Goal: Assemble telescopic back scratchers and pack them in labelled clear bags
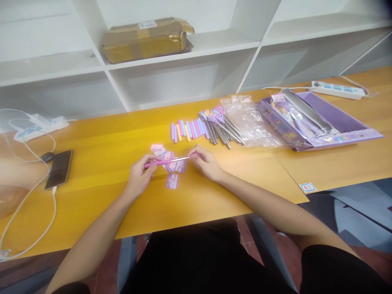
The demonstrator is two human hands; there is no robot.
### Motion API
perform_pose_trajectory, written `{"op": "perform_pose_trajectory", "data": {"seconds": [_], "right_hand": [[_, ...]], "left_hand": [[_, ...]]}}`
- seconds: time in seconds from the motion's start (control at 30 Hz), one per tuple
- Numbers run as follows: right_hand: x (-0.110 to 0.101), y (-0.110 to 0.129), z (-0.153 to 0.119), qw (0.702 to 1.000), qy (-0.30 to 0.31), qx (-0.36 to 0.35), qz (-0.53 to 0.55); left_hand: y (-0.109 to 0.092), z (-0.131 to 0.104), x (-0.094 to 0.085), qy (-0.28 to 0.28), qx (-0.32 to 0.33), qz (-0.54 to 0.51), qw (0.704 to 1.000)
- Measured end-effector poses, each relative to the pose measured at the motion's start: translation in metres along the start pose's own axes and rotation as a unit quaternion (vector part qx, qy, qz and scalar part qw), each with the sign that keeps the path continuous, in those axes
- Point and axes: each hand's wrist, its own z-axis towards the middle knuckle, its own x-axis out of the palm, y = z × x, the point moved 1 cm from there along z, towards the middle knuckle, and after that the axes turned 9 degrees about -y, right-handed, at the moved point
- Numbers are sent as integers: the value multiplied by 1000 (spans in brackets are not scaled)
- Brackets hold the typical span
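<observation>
A back scratcher with a pink grip and a thin metal rod (pixel 180 159) is held level between both hands. My left hand (pixel 141 173) is closed around the pink grip. The fingers of my right hand (pixel 206 162) pinch the other end, whose pink head is mostly hidden by them. Beneath it lie several small printed cards (pixel 172 181), pink and purple, loosely spread. Beyond my right hand are a row of pastel grip tubes (pixel 188 131) and a heap of metal rods with colourful hand-shaped heads (pixel 221 126).
Clear plastic bags (pixel 252 124) lie beside an open purple box (pixel 332 141) holding wrapped items. A phone (pixel 59 169) with a cable and a power strip (pixel 41 128) are at the left. Another power strip (pixel 338 90) is at the back right. Shelves hold a taped carton (pixel 143 43).
</observation>
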Motion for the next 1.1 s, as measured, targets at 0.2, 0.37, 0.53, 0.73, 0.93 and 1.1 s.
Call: {"op": "perform_pose_trajectory", "data": {"seconds": [0.2,0.37,0.53,0.73,0.93,1.1], "right_hand": [[2,4,-5,999,1,-35,-9],[6,4,-8,999,8,-38,-20],[9,2,-11,999,8,-37,-18],[6,7,-8,998,24,-43,-26],[-5,15,1,986,102,-107,-75],[-12,10,6,971,138,-145,-129]], "left_hand": [[5,-2,6,13,12,-2,1000],[7,-4,9,25,7,3,1000],[7,-6,12,19,15,5,1000],[7,-2,6,29,5,3,1000],[8,16,-13,16,-30,-26,999],[9,18,-12,9,-16,54,998]]}}
